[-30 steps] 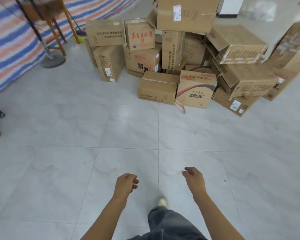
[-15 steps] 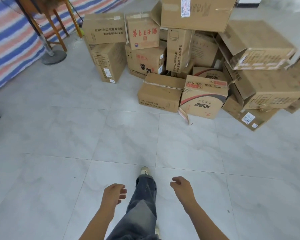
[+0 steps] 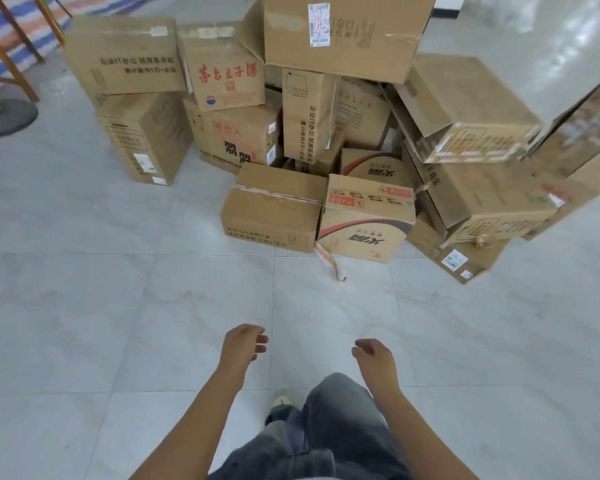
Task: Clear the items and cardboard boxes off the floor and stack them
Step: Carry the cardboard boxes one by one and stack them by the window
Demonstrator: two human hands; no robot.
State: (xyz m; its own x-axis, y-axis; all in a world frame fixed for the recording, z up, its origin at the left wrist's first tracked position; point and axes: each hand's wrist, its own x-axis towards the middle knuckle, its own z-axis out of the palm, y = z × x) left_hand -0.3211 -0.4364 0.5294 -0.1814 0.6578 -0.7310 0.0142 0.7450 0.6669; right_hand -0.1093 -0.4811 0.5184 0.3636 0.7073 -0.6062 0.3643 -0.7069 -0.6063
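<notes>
The left hand point(image 3: 243, 344) and the right hand point(image 3: 373, 355) hang low in front of the body, a little apart from each other. Both have loosely curled fingers and hold nothing. Below them are a grey trouser leg point(image 3: 326, 420) and the toe of a light shoe point(image 3: 280, 400) on the pale tiled floor point(image 3: 118, 306). Ahead, well apart from the hands, lies the pile of cardboard boxes. At its front a plain taped box point(image 3: 274, 209) stands on the floor, touching a box with a red and black curve point(image 3: 364, 226), from which a loose tape strip point(image 3: 329, 261) trails on the tile. Behind them a box with red characters point(image 3: 222, 72) sits on another box, and a big box with a white label point(image 3: 354, 32) is on top. At the right a tilted box point(image 3: 465, 109) leans on others. Far left is a round fan base point(image 3: 4, 117).
</notes>
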